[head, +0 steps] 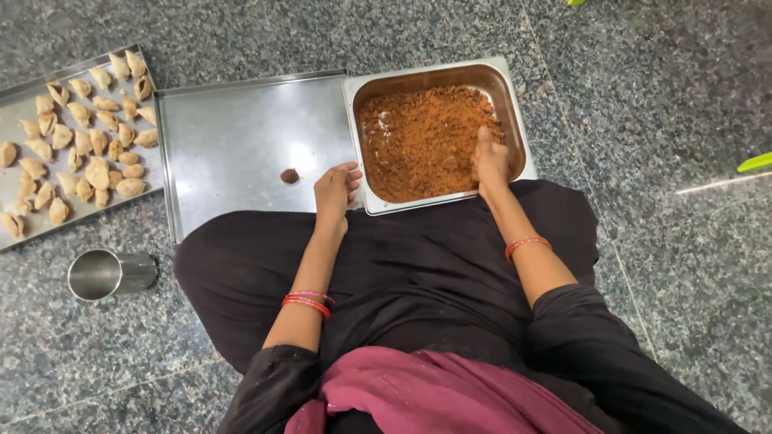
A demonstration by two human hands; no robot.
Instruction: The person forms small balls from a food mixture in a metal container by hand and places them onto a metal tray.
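Note:
A deep steel pan holds brown crumbly filling on the floor in front of my lap. My right hand reaches into the pan, fingers pressed into the filling at its near right side. My left hand rests at the pan's near left rim, fingers loosely curled, and I cannot tell whether it holds anything. A small brown lump lies on the flat steel tray just left of that hand.
A second tray at far left carries several folded raw pastries. A steel cup lies on its side on the dark granite floor near my left knee. My black-clothed legs fill the foreground.

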